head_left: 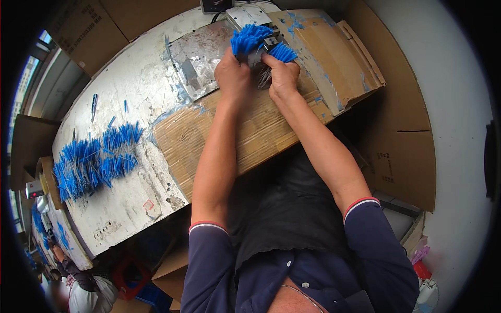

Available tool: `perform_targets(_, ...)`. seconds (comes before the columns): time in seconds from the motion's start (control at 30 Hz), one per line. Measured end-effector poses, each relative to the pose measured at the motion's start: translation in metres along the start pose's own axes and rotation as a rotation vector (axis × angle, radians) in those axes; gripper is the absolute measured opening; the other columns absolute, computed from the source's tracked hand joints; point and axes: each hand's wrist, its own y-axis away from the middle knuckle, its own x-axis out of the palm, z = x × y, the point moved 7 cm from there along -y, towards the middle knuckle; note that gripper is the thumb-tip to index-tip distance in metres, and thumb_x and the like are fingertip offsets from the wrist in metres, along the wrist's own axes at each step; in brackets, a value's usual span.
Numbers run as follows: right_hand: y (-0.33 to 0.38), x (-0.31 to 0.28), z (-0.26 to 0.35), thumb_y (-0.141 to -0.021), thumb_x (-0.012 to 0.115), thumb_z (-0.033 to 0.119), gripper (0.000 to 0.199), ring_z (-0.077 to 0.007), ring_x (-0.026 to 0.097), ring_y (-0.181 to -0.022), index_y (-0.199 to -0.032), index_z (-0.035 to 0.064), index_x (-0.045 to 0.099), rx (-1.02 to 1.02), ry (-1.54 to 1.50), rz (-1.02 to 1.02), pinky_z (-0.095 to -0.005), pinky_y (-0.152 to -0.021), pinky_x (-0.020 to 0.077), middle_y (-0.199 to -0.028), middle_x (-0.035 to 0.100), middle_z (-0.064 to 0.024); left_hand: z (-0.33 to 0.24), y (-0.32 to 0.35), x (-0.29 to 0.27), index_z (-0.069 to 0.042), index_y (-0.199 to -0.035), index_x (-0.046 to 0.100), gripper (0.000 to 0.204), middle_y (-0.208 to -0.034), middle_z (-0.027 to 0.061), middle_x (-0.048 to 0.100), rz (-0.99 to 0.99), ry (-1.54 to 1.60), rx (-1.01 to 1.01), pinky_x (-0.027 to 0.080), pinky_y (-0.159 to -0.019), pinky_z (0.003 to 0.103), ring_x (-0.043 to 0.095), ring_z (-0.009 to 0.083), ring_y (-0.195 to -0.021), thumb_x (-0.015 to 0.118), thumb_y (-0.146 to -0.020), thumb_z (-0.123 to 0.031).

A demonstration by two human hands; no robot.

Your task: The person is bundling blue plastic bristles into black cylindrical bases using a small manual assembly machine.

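Note:
At the far middle of the bench, my left hand is closed around the base of a thick bundle of blue-tipped thin wires. Close beside it, my right hand grips a smaller bundle of the same blue-tipped wires. Pale wire ends hang below, between the two hands. A small metal block of a bench device stands between the blue tufts. My fingertips are partly hidden, so the exact grip is hard to make out.
Piles of blue-tipped wires lie on the white worktable at left, near a pen. Flattened cardboard covers the front edge; a metal plate lies behind. Cardboard continues at right. Another person works at lower left.

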Motion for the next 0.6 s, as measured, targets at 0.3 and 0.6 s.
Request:
perform_targets(0.3,0.020,0.017,-0.010,-0.078,0.074,-0.005,0.021,-0.0147,0.067,-0.086,-0.097,0.0021,0.071,-0.005,-0.042,-0.009,-0.0311,-0.080,0.0533,-0.098,0.072,-0.0035,0.011,-0.014,0.009,-0.011,-0.107,0.072,0.023,-0.092,0.0197,0.074,0.242,-0.040,-0.017,0.053,-0.079,0.045,0.071,0.0394,-0.089,0.071,-0.090,-0.026)
perform_targets(0.6,0.025,0.016,-0.010,-0.078,0.073,-0.001,0.013,-0.0085,0.061,-0.079,-0.089,0.0056,0.069,-0.029,-0.003,0.086,-0.0288,-0.075,0.0501,-0.090,0.068,0.0027,0.009,-0.019,0.014,-0.004,-0.102,0.072,0.019,-0.090,0.0190,0.075,0.321,0.047,-0.069,0.054,-0.079,0.040,0.073,0.0303,-0.083,0.067,-0.086,-0.013)
